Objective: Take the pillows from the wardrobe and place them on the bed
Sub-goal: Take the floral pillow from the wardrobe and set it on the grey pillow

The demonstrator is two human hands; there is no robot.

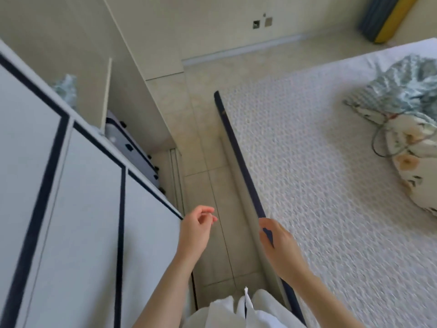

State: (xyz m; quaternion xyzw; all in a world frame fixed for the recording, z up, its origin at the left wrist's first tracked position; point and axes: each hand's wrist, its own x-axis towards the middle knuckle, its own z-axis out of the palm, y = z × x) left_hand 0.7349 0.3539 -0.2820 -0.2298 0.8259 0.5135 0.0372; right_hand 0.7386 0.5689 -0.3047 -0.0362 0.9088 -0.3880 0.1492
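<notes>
Both my hands are empty: my left hand (197, 227) hangs loosely curled just beside the wardrobe (82, 197), my right hand (277, 245) half open over the bed's (319, 174) near edge. One floral pillow (411, 162) lies on the bed's far side, touching a crumpled blue-green patterned cloth (409, 88).
</notes>
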